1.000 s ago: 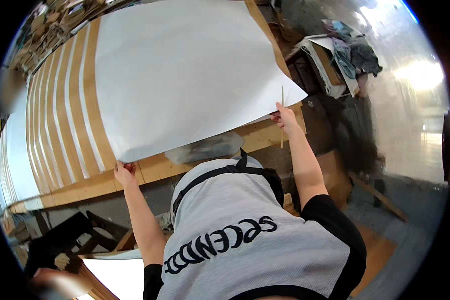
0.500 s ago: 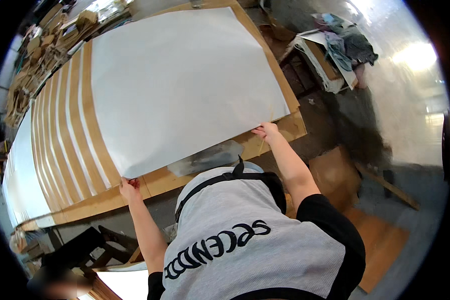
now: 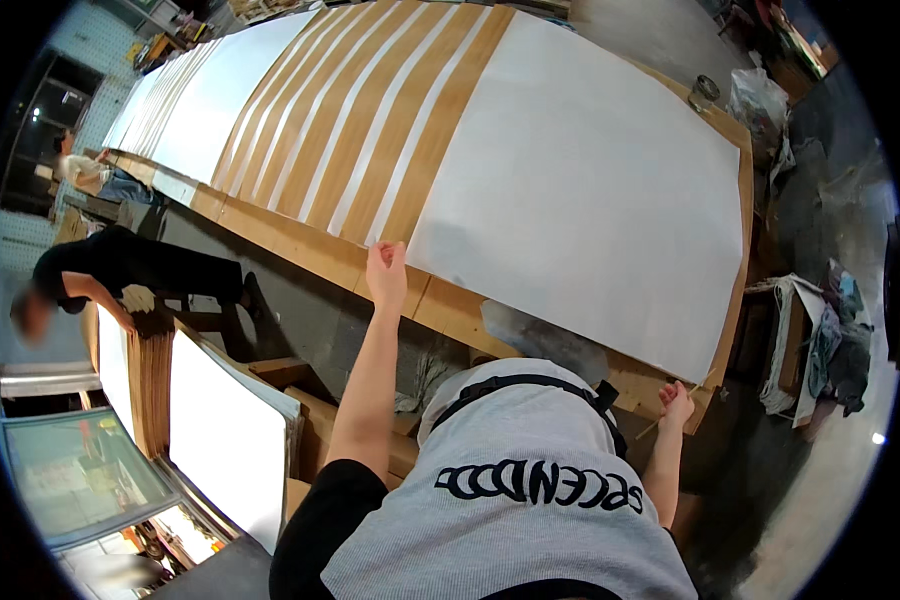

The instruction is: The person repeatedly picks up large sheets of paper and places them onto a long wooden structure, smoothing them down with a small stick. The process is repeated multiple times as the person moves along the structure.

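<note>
A large white sheet [image 3: 590, 190] covers the right part of the long work table. To its left lie overlapping sheets, fanned out so that brown strips [image 3: 450, 130] alternate with white ones. My left hand [image 3: 387, 268] is closed at the near end of the last brown strip, just left of the white sheet's corner. What its fingers pinch is hidden. My right hand [image 3: 676, 402] is closed at the sheet's near edge, close to the right corner. A thin pale stick [image 3: 647, 431] shows beside it, partly hidden.
A wooden ledge [image 3: 450, 300] runs along the table's near side, with clear plastic [image 3: 545, 335] under it. A glass jar [image 3: 704, 93] stands at the far right corner. Rags [image 3: 840, 340] lie on a stand at right. A co-worker in black [image 3: 140, 265] bends over stacked boards [image 3: 228, 430] at left.
The view has swung left, bringing the co-workers and stacked boards in. My left hand has shifted left to the strip's end; my right hand has moved right along the edge, nearer the corner.
</note>
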`<act>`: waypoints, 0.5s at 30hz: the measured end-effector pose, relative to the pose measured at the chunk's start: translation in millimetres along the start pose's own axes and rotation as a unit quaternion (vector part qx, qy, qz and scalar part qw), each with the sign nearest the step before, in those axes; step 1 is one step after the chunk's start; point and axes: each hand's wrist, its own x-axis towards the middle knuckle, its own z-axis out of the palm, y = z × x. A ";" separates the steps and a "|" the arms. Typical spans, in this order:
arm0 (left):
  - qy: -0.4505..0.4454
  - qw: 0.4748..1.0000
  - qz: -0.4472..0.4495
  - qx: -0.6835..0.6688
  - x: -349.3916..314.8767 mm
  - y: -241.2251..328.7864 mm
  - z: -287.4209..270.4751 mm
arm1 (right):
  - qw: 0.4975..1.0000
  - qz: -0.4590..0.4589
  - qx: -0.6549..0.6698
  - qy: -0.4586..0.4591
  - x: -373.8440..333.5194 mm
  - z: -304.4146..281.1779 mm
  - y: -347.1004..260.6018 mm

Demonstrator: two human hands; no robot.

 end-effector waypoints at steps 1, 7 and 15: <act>-0.011 0.999 -0.029 0.035 -2.0 7.5 2.9 | 1.000 -0.011 -0.016 -0.005 0.2 2.4 -3.6; -0.075 0.958 0.158 0.227 -15.7 64.4 13.2 | 0.985 -0.117 -0.075 -0.101 -21.7 27.8 -25.0; -0.211 0.956 0.194 -0.064 -85.7 241.9 25.9 | 0.881 0.102 -0.247 -0.390 -63.9 52.0 -43.5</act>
